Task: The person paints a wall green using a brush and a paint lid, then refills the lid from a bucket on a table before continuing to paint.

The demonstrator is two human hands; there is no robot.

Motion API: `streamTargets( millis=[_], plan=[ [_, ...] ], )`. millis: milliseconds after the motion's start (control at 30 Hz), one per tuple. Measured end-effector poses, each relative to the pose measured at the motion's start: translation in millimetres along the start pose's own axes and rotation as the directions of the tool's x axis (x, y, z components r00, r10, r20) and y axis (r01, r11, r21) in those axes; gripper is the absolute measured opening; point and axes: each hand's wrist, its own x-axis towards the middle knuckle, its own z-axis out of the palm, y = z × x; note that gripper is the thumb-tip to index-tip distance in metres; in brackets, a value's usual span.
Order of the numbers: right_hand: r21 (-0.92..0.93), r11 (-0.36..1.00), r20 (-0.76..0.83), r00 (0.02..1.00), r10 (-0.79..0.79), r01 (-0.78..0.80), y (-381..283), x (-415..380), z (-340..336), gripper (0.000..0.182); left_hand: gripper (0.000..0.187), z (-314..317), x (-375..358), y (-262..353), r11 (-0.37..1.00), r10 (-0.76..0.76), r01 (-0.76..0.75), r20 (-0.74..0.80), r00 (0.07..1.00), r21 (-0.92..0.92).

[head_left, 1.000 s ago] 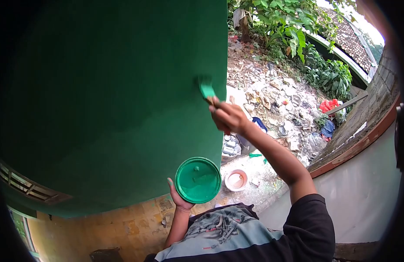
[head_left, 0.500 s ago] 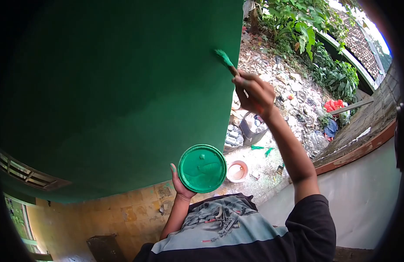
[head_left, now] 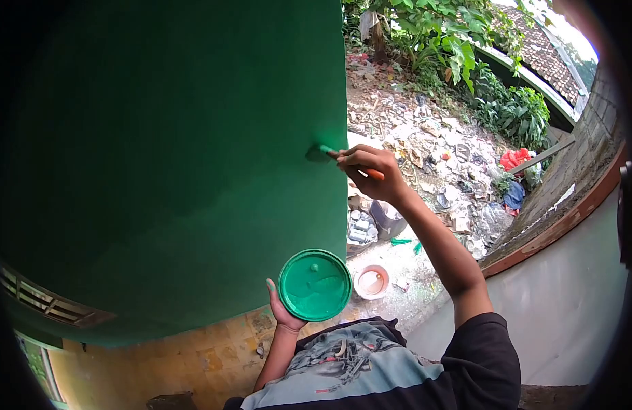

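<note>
Pinched in the fingers of my right hand (head_left: 371, 169) is a paintbrush (head_left: 327, 152); the orange end of its handle shows below my palm. Its green bristles touch the green wall (head_left: 248, 123) close to the wall's right edge. My left hand (head_left: 283, 311) supports a round tub of green paint (head_left: 314, 285) from the left and below, thumb up along its side. The rest of that hand's fingers are hidden under the tub. The tub is held in front of my chest, and its paint surface is visible from above.
A pink bucket (head_left: 371, 281) stands on the paint-spotted floor right of the tub. Behind it are a dark container (head_left: 388, 219) and littered ground (head_left: 432, 143). A low wall (head_left: 555, 273) runs along my right. A vent grille (head_left: 53, 301) sits at lower left.
My right hand has come down and left, bringing the brush onto the wall; it was held higher and pointed up-left before. The view has shifted slightly, and the tub appears a little lower.
</note>
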Motion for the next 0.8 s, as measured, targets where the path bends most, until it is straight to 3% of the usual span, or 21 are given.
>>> streamTargets(
  millis=[67, 167, 233, 400, 433, 467, 500, 533, 567, 600, 667, 733, 800],
  plan=[
    [-0.180, 0.981, -0.066, 0.994, -0.088, 0.075, -9, 2, -14, 0.026, 0.097, -1, -1, -1, 1.000, 0.015, -0.015, 0.004, 1.000, -0.001],
    [-0.357, 0.921, -0.357, 0.887, -0.291, 0.158, -15, 4, -12, 0.028, 0.094, -7, -2, -3, 0.999, 0.031, -0.031, -0.008, 0.999, -0.042],
    [-0.325, 0.939, -0.306, 0.927, -0.215, 0.111, -2, -12, 6, 0.020, 0.094, -9, -1, -2, 0.998, 0.036, -0.038, -0.022, 0.999, -0.054],
    [-0.068, 0.991, -0.228, 0.969, 0.094, -0.112, -4, -65, 32, 0.015, 0.094, -7, -2, -2, 0.998, 0.035, -0.037, -0.043, 0.998, -0.049],
    [0.017, 0.962, -0.153, 0.950, 0.273, -0.273, -8, -71, 24, 0.013, 0.095, -6, -3, -2, 0.999, 0.036, -0.037, -0.047, 0.998, -0.031],
    [0.341, 0.753, 0.024, 0.806, 0.592, -0.563, -9, -72, 15, 0.008, 0.095, -5, -2, -3, 0.999, 0.036, -0.037, -0.049, 0.998, -0.011],
    [0.391, 0.712, 0.106, 0.797, 0.595, -0.584, -4, -68, 5, 0.004, 0.095, -5, -1, -2, 0.999, 0.037, -0.037, -0.046, 0.998, -0.010],
    [0.434, 0.666, 0.188, 0.784, 0.592, -0.607, 4, -60, -4, 0.001, 0.096, -6, -1, -2, 0.999, 0.035, -0.036, -0.027, 0.999, -0.032],
    [0.319, 0.864, 0.073, 0.919, 0.388, -0.390, 16, -51, -8, 0.002, 0.096, -6, -1, -3, 0.998, 0.031, -0.032, -0.008, 0.999, -0.056],
    [0.268, 0.896, 0.002, 0.930, 0.368, -0.355, 24, -36, -13, 0.005, 0.096, -5, -1, -4, 0.998, 0.025, -0.025, -0.005, 1.000, -0.057],
    [0.388, 0.833, -0.039, 0.896, 0.442, -0.394, 19, -11, -27, 0.011, 0.097, -3, 0, -3, 0.996, 0.026, -0.025, 0.013, 1.000, -0.091],
    [0.133, 0.969, -0.142, 0.964, 0.227, -0.209, 16, -1, -38, 0.014, 0.097, -6, 1, -3, 0.995, 0.046, -0.046, -0.001, 0.999, -0.086],
    [-0.113, 0.993, -0.309, 0.951, -0.012, -0.024, 7, 3, -46, 0.016, 0.096, -9, -1, -8, 0.993, 0.066, -0.069, -0.028, 0.997, -0.095]
  ],
)
